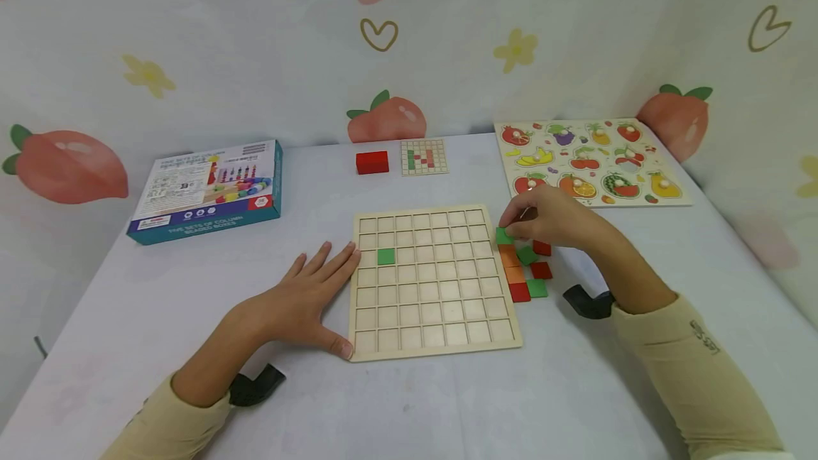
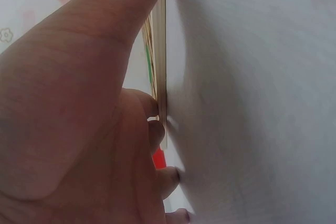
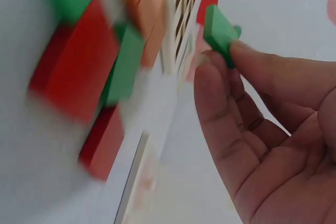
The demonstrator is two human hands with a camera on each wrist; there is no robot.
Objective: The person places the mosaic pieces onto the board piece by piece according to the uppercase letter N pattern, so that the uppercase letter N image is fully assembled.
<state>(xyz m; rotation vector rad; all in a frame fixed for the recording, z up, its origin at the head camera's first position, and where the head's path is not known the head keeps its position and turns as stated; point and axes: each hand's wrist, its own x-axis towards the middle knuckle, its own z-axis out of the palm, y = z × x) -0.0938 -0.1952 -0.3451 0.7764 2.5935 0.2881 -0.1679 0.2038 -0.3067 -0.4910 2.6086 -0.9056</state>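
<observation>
A square wooden grid board [image 1: 434,282] lies flat on the table, with one green tile [image 1: 386,256] in a cell near its upper left. Spread along the board's left edge is my left hand [image 1: 300,304], its thumb at the lower corner and its fingertips touching the rim. My right hand [image 1: 549,218] is just off the board's upper right side. In the right wrist view its thumb and index finger pinch a green tile [image 3: 219,32] above the table. Below it lie loose orange tiles [image 1: 511,265], red tiles [image 1: 540,270] and green tiles [image 1: 537,288], several in all, beside the board's right edge.
Behind the board are a red block [image 1: 372,162] and a small pattern card [image 1: 424,157]. A blue boxed toy [image 1: 207,190] stands at the back left. At the back right, partly behind the right hand, lies a fruit puzzle board [image 1: 588,162]. A printed cloth hangs behind.
</observation>
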